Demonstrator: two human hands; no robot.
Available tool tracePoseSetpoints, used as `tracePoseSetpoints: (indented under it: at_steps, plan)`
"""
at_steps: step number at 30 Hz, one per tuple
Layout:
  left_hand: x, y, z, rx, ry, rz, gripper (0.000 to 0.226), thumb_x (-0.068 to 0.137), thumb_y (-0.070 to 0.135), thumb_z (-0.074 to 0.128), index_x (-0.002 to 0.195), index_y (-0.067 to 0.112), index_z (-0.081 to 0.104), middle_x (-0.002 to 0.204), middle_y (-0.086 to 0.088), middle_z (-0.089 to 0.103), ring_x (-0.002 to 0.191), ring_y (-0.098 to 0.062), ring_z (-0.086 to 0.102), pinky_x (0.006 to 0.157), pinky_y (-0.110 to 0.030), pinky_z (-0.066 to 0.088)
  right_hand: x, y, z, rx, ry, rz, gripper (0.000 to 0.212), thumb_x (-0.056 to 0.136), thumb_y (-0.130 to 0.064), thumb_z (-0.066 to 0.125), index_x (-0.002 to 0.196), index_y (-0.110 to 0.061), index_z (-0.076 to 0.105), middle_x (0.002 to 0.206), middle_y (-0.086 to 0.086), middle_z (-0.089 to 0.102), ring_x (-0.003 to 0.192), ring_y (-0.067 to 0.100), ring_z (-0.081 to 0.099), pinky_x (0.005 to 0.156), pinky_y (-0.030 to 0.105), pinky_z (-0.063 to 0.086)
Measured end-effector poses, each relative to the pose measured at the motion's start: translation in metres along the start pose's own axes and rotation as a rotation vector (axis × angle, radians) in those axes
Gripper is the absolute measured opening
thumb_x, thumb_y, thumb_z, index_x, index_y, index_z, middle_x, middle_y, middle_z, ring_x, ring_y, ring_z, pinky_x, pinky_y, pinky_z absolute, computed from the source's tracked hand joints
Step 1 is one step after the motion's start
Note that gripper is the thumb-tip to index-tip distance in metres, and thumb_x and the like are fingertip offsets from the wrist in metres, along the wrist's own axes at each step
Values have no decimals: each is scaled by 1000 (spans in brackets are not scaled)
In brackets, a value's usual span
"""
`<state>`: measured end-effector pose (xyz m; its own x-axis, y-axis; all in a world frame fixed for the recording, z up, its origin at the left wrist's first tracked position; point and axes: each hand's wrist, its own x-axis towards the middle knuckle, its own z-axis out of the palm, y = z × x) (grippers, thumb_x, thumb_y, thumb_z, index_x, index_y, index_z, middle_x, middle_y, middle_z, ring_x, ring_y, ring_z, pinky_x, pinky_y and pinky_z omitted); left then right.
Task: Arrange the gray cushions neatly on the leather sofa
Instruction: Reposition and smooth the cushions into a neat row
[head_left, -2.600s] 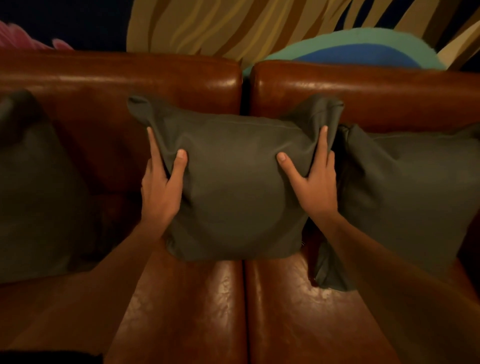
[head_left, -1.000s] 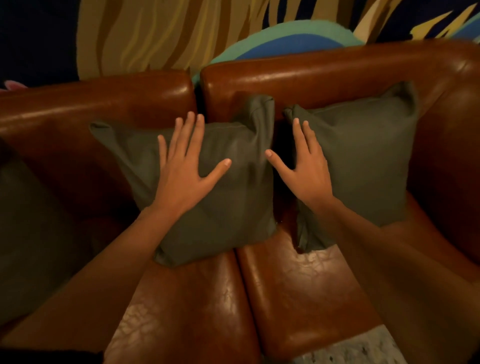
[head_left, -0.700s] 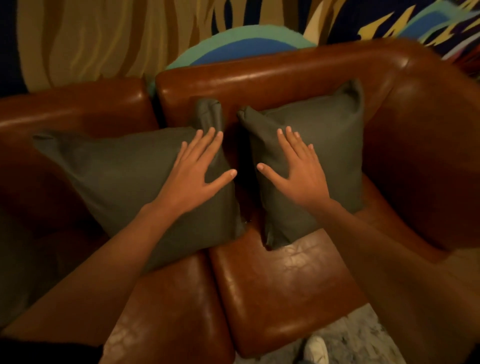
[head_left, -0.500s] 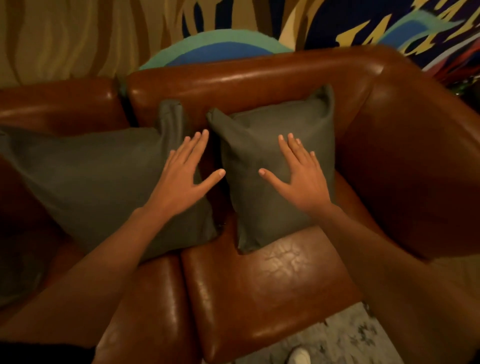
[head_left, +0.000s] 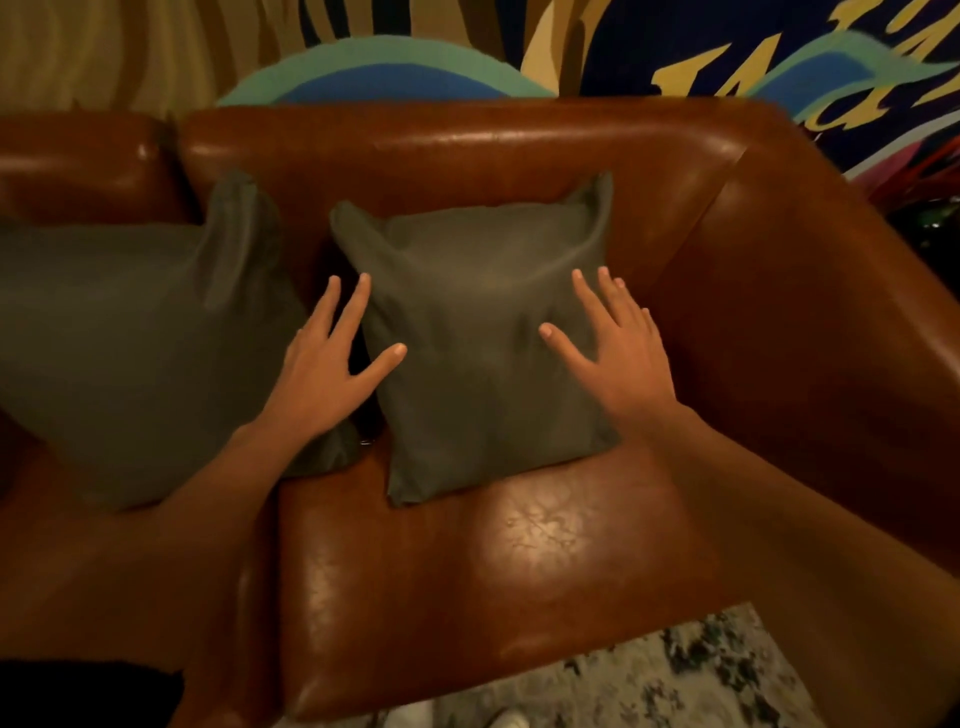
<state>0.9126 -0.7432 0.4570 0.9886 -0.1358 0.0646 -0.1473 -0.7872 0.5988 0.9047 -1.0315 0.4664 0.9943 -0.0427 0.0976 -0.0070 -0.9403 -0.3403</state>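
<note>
At the bottom edge, a mottled pale floor covering (head_left: 675, 680) shows beside two white shoe tips (head_left: 410, 714), which the frame cuts off. A dark patch in the bottom-left corner is too dim to identify. Above the floor lies the glossy, creased seat of the brown leather sofa (head_left: 493, 571), with a bright patch of light on it. Two bare forearms reach in over the seat.

The left hand (head_left: 322, 379) is open, its fingers straight and spread over the dark gap between two cushions, its thumb on the left edge of the right gray square fabric cushion (head_left: 483, 332). The right hand (head_left: 618, 353) is also open, splayed flat on that cushion's right side. Whether the palms press or only touch cannot be told.

This cushion leans against the backrest (head_left: 467, 140) near the right armrest (head_left: 805, 338), its bottom edge on the seat. The left gray fabric cushion (head_left: 130, 338) leans just beside it, and its left part runs out of frame.

Behind the sofa, a painted wall (head_left: 597, 47) carries yellow, blue and teal shapes.
</note>
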Motion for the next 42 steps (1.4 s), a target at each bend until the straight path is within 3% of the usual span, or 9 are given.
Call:
tracePoseSetpoints:
  at_steps: [12, 18, 24, 28, 33, 38, 42]
  plan:
    - [75, -13, 26, 49, 13, 20, 79, 83, 64, 43, 147, 37, 4, 157, -9, -9, 144, -29, 5, 114, -51, 14, 82, 18, 20, -40, -71, 55, 71, 88, -67, 35, 149, -38, 11, 160, 3, 4, 147, 23, 0, 116, 48, 10]
    - [91, -15, 34, -83, 8, -202, 86, 76, 70, 41, 145, 45, -4, 156, -1, -19, 144, -24, -4, 113, -48, 10, 108, 26, 22, -1, -104, 123, 74, 86, -70, 34, 149, -41, 8, 160, 3, -5, 146, 25, -5, 116, 49, 12]
    - [101, -10, 50, -285, -8, -402, 90, 71, 74, 43, 140, 53, -10, 155, 5, -22, 144, -23, 2, 112, -44, 17, 134, 36, 26, 27, -166, 172, 76, 88, -68, 33, 150, -37, 1, 159, 8, -12, 146, 28, -7, 116, 52, 14]
    - [111, 5, 62, -372, 127, -562, 101, 64, 79, 46, 141, 50, -13, 157, -7, -10, 144, -26, 3, 113, -46, 11, 150, 48, 29, 72, -254, 189, 86, 80, -77, 36, 148, -42, -5, 158, 7, -15, 146, 31, -4, 113, 55, 19]
    - [124, 12, 68, -484, 265, -724, 116, 61, 79, 57, 142, 43, -18, 155, -5, 22, 137, -34, 29, 113, -45, 23, 165, 59, 33, 343, -306, 244, 105, 65, -83, 50, 141, -52, -14, 159, 5, -13, 144, 35, 10, 110, 53, 22]
    - [132, 13, 75, -544, 354, -839, 117, 58, 81, 58, 145, 40, -8, 154, -3, 24, 136, -34, 29, 113, -48, 23, 177, 57, 43, 617, -146, 325, 118, 68, -73, 61, 145, -36, -20, 160, 1, 2, 146, 26, 10, 114, 46, 17]
    - [135, 12, 83, -608, 454, -864, 108, 56, 79, 61, 145, 43, 11, 147, 1, 36, 130, -29, 38, 108, -46, 31, 185, 54, 54, 772, -97, 506, 118, 65, -71, 66, 150, -30, -5, 157, 0, 20, 142, 27, 24, 114, 52, 21]
